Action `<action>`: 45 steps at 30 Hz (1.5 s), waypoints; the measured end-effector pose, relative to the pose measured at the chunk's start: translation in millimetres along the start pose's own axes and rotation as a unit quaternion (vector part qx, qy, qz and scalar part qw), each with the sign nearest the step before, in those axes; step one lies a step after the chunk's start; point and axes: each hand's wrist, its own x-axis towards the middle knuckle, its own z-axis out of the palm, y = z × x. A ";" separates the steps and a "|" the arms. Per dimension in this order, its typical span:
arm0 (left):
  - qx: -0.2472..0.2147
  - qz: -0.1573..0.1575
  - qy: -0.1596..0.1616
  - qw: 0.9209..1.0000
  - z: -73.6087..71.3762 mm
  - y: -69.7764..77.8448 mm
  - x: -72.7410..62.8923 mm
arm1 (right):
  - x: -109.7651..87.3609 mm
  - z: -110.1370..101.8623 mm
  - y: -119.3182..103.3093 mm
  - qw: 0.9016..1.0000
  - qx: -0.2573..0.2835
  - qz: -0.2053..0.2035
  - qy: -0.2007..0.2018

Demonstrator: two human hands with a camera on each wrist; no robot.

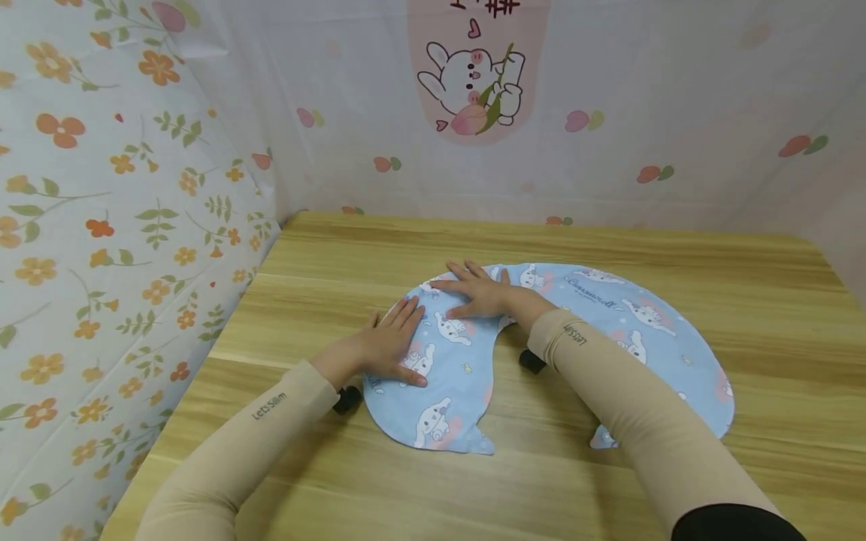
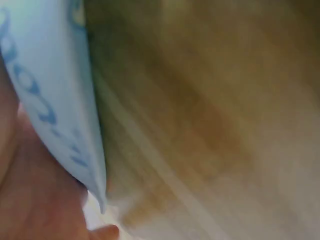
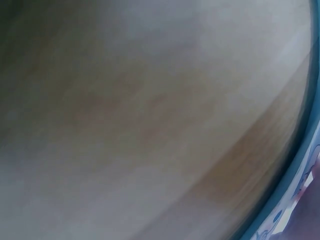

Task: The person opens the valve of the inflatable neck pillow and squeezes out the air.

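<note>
A light blue cloth bib-like piece (image 1: 460, 383), curved like a horseshoe and printed with white cartoon puppies, lies on the wooden table (image 1: 541, 481). My left hand (image 1: 386, 347) rests with fingers spread on its left lobe. Near the top of the curve, my right hand (image 1: 482, 291) lies on the cloth, fingers spread. In the left wrist view, the cloth's edge (image 2: 55, 100) with blue lettering runs beside the hand. The right wrist view shows the inner cloth edge (image 3: 295, 185) at the right, with much of the hand out of frame.
Black wrist cameras (image 1: 348, 400) sit under both wrists. Behind the table hangs a pale curtain (image 1: 325, 68) with a rabbit print; a flowered curtain (image 1: 135, 248) hangs at the left. The right forearm (image 1: 636, 406) crosses over the cloth's right lobe.
</note>
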 end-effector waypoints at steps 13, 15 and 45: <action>0.056 -0.093 -0.037 0.993 0.7 8.2 -4.6 | 0.5 0.3 -2.9 1.000 -0.027 0.008 0.003; 0.056 -0.094 -0.039 0.993 0.5 8.0 -3.8 | -0.3 0.7 -2.4 1.000 -0.028 0.011 0.004; -0.183 -0.042 0.235 0.954 -40.5 1.6 55.6 | -103.9 -38.1 30.3 0.991 0.015 -0.010 0.132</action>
